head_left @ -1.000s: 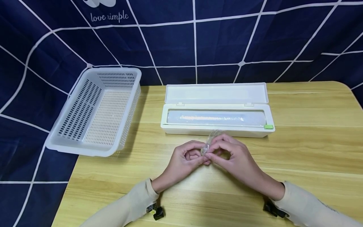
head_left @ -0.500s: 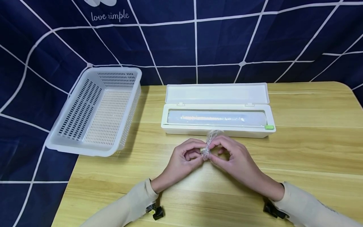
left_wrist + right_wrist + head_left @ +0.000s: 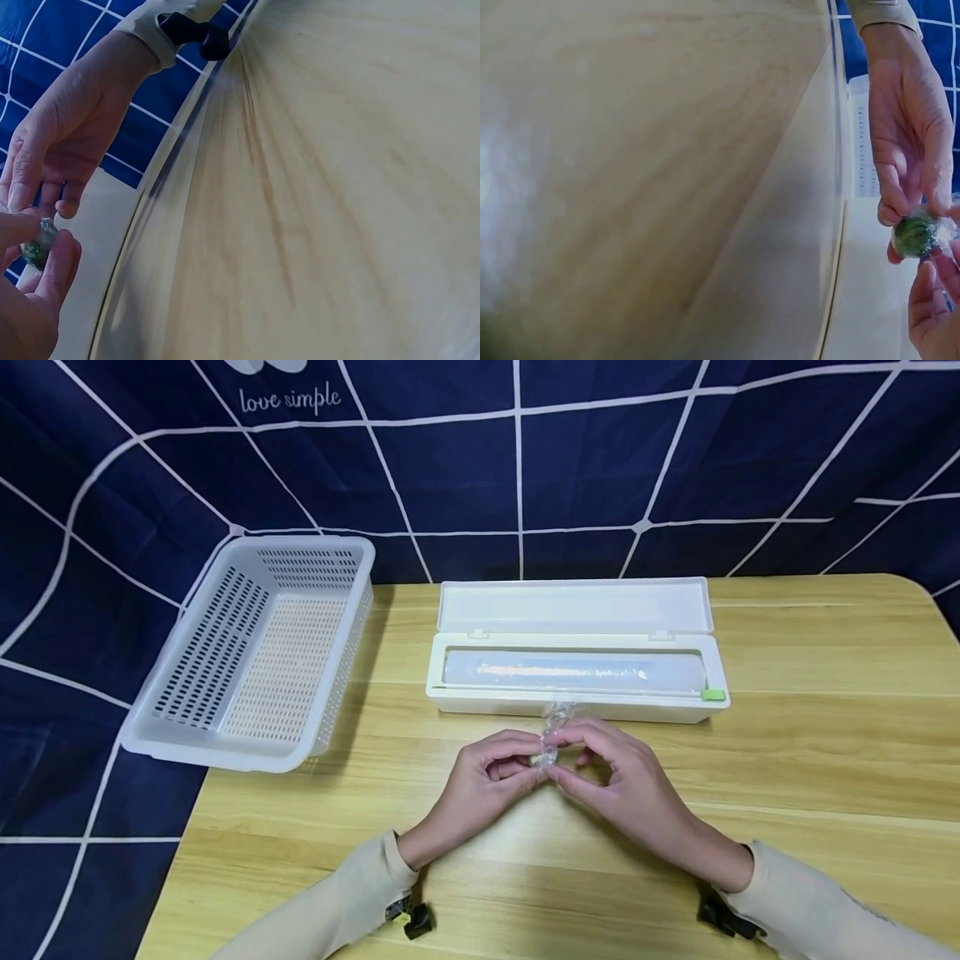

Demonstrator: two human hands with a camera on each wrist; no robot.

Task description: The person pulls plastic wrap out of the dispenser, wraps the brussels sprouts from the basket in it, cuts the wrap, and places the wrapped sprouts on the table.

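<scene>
Between the fingertips of both hands is a small round green item (image 3: 912, 237) wrapped in clear film. My left hand (image 3: 483, 781) holds it from the left with thumb and fingers. From the right, my right hand (image 3: 633, 781) pinches the cling film (image 3: 557, 717) gathered around it, and a crumpled tail of film sticks out beyond the fingers, in front of the white dispenser box. In the left wrist view the green item (image 3: 37, 249) is partly covered by fingers. What exactly the green item is cannot be told through the film.
Behind the hands lies a long white cling film box (image 3: 577, 704), lid raised, with a film roll (image 3: 573, 671) inside and a green tab (image 3: 712, 695) at its right end. A white slotted basket (image 3: 318, 752) stands at the left on the wooden table (image 3: 825, 760).
The fingertips of my right hand have shifted slightly on the film, which looks more bunched and twisted around the item. The left hand, box and basket stay about where they were.
</scene>
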